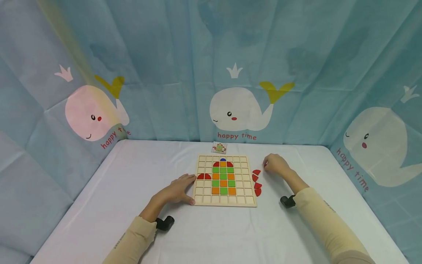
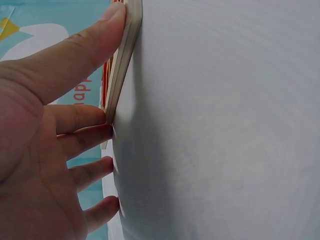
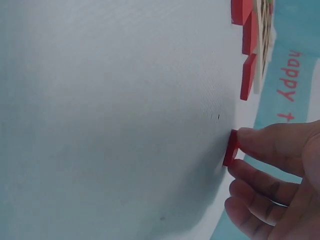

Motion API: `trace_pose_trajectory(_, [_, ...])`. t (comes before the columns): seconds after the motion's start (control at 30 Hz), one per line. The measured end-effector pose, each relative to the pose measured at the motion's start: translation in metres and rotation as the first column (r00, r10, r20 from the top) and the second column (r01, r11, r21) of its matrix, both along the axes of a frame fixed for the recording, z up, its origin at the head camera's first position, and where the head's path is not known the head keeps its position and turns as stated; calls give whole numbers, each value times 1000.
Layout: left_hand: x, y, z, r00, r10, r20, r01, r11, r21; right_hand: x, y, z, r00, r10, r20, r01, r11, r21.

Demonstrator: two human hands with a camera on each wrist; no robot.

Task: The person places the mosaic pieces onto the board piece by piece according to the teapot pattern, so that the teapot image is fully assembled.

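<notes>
A wooden grid board [image 1: 245, 187] lies on the table, with green, orange, red and blue pieces set in its middle. Two red quarter-circle pieces [image 1: 204, 176] sit side by side near its left edge. My left hand [image 1: 179, 189] rests along that edge, fingers extended and thumb at the near corner; in the left wrist view the thumb [image 2: 75, 60] touches the board's side. Beyond the board's right side, my right hand [image 1: 277, 165] pinches a small red piece [image 3: 230, 148] between thumb and forefinger, low over the cloth. Its full outline is hidden by the fingers.
Several loose red quarter-circle pieces [image 1: 258, 192] lie in a column along the board's right edge. A small picture card [image 1: 219, 147] lies behind the board. White cloth [image 1: 224, 234] covers the table, and a blue whale-print curtain [image 1: 184, 110] hangs around it.
</notes>
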State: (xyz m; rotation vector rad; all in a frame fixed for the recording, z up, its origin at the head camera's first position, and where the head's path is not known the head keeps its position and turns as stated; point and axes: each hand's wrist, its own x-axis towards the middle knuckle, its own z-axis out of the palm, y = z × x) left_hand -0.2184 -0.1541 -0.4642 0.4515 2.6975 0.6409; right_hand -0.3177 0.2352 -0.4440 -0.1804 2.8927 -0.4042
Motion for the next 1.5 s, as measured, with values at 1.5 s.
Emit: trace_pose_trajectory(1.5, [0,-1,1,1000,6,15,-6,1000,17,2,2,1,999,-28,-18,27,999,-23])
